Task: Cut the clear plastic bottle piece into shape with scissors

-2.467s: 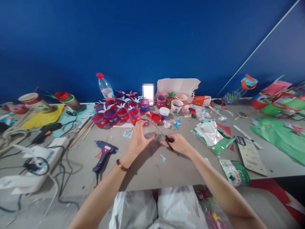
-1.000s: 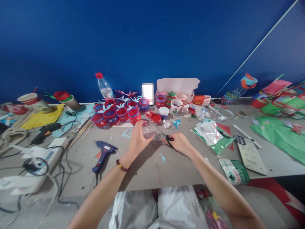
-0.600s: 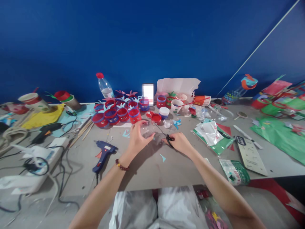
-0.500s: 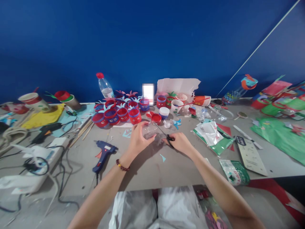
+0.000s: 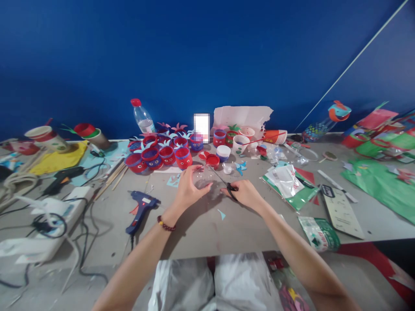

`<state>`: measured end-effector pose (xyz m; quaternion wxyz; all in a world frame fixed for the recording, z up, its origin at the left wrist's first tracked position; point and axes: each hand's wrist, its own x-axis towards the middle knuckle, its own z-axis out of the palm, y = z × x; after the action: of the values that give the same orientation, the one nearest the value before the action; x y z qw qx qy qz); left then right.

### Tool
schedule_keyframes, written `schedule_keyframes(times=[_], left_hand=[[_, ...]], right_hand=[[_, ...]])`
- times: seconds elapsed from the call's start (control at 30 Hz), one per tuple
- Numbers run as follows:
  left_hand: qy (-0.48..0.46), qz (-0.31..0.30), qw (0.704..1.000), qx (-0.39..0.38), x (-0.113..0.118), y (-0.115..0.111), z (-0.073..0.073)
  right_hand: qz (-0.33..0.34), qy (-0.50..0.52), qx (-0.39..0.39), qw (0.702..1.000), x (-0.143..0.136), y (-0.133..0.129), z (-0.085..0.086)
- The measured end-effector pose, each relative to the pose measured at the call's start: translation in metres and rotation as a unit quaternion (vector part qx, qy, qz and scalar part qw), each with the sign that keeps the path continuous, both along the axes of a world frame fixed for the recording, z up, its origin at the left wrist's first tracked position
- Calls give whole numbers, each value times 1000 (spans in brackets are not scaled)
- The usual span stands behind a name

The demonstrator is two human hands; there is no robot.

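My left hand (image 5: 191, 188) curls around a clear plastic piece (image 5: 205, 176), which looks like part of a cut bottle; its full outline is hard to make out. In my right hand (image 5: 244, 194) is a pair of scissors (image 5: 232, 192) with black handles, fingers closed round them. The blades point up and left, reaching the clear plastic. Just beyond lie a red-rimmed cup piece (image 5: 212, 161), a white and blue cup (image 5: 223, 153) and a small clear plastic piece (image 5: 228, 167). A light-blue scrap (image 5: 221, 214) rests on the table in front of my hands.
Several red and purple cups with eyes (image 5: 151, 159) stand at the back. A blue glue gun (image 5: 141, 209) lies to the left, near a power strip (image 5: 60, 224) with tangled cables. Plastic packets (image 5: 288, 185) and a green sheet (image 5: 379, 185) are on the right.
Almost nothing differs. My left hand and wrist have shifted very slightly; both hands keep their hold on the plastic and the scissors.
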<state>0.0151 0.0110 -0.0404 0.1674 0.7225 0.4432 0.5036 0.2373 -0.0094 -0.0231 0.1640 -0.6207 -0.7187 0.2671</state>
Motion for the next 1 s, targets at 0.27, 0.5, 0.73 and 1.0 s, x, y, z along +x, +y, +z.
schedule_keyframes(times=[0.27,0.5,0.73,1.0], left_hand=[[-13,-14,1000,-4,-1,0,1],[3,-16,1000,-9,-3,-1,8],[-20,-50,998,-37,-2,-1,12],[-151,-115,975,-118,-3,3,12]], right_hand=[[-1,-23,-5,1000,0,1,1],[-2,-34,0,999,3,4,-2],[-10,59,-15,998,2,3,-3],[-90,252,-104,958,4,3,-1]])
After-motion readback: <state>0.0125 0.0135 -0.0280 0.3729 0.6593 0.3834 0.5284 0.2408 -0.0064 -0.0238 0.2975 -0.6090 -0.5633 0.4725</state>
